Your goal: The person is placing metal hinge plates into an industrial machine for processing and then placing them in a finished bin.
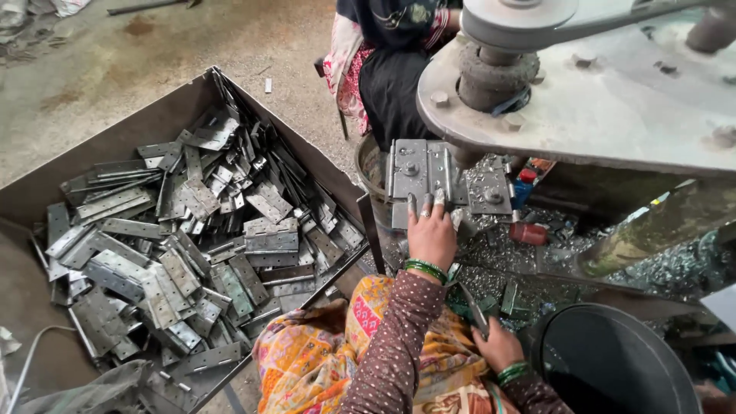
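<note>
From the head view, your left hand (432, 230) lies flat with fingers spread on the hinge (419, 170) seated on the press bed, under the grey press head (583, 84); it presses rather than grips. Your right hand (498, 345), nearer you than the press, is closed round a dark metal piece (474, 308) (I cannot tell what kind). Left of the press, the tray (153, 123) is heaped with hinges (192, 245), so by my judgement plenty remains. The dark bucket (613, 360) sits right of your right hand.

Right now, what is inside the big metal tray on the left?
The metal tray holds a heap of flat grey hinges, piled loosely. Its floor beneath them is covered.
</note>
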